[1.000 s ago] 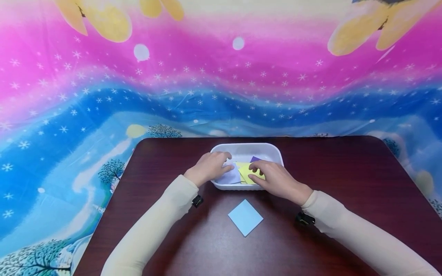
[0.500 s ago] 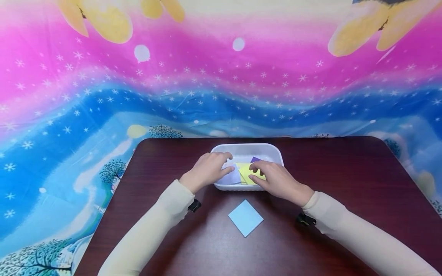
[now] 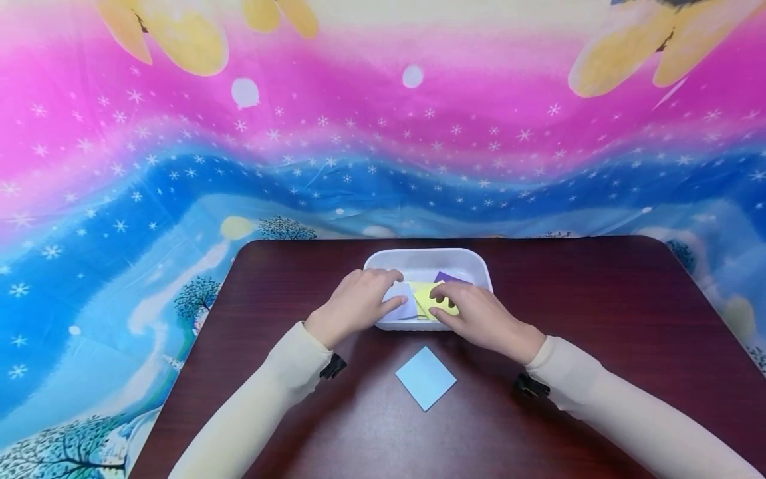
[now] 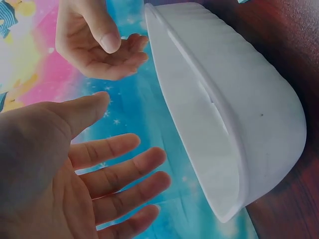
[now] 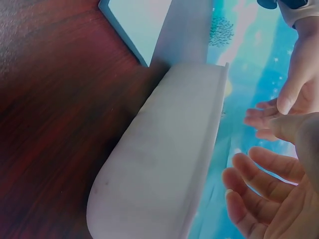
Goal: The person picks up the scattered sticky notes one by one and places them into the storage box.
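Above the left part of a white plastic tray (image 3: 427,251), my left hand (image 3: 354,305) hovers with fingers spread and nothing held. My right hand (image 3: 486,318) hangs over the tray's right part, its fingers loosely bent around no object. Inside lie a pale lilac square paper (image 3: 405,306), a yellow square paper (image 3: 422,296) and a purple paper (image 3: 445,276), partly covered from sight by my hands. Both wrist views show the palms facing each other, beside the tray's rim. A light blue square pad (image 3: 425,378) lies on the table in front of the tray, turned like a diamond.
The dark reddish-brown table (image 3: 598,299) has rounded far corners. Behind it hangs a colourful cloth (image 3: 359,133) with snowflakes and trees. A dark device (image 3: 531,384) sits under my right wrist, and another (image 3: 333,366) under my left.
My left hand has drawn back slightly toward me. My right hand has dipped a little, showing more of the purple paper. The blue pad has not moved.
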### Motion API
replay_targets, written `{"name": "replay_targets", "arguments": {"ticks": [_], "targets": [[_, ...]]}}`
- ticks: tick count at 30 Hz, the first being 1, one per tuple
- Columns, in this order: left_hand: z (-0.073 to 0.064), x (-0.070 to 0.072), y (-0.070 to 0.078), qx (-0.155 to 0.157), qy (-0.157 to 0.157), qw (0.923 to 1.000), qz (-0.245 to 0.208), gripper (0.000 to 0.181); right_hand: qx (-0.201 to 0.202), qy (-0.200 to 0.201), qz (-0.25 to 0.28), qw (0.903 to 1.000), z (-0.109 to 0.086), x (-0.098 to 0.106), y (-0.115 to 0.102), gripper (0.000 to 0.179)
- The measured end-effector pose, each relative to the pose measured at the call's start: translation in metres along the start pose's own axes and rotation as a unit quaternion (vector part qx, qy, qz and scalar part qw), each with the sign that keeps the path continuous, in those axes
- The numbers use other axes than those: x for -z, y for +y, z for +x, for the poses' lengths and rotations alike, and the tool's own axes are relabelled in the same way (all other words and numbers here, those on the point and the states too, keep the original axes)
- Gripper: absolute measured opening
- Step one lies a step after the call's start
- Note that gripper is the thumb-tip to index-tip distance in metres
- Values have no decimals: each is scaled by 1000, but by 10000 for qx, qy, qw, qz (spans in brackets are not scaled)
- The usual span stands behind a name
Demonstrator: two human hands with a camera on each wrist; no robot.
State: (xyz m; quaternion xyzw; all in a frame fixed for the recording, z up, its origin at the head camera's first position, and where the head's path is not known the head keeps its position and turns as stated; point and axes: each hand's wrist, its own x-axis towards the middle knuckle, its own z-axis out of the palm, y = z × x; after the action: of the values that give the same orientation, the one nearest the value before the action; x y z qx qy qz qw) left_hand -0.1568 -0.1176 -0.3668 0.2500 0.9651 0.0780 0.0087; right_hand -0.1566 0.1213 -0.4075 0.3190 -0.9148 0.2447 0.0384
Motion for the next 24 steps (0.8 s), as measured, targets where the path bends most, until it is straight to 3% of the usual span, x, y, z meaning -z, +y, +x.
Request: {"name": "replay_targets", "arguments": {"ticks": [17,24], "targets": [[-26,2,9,-270,219,9994,-27,43,470,78,7,9989,-13,0,-16,27],[-35,-1,12,-224,278,9994,-23,43,511,31,-133,9986,-18,-2,-22,27]]}}
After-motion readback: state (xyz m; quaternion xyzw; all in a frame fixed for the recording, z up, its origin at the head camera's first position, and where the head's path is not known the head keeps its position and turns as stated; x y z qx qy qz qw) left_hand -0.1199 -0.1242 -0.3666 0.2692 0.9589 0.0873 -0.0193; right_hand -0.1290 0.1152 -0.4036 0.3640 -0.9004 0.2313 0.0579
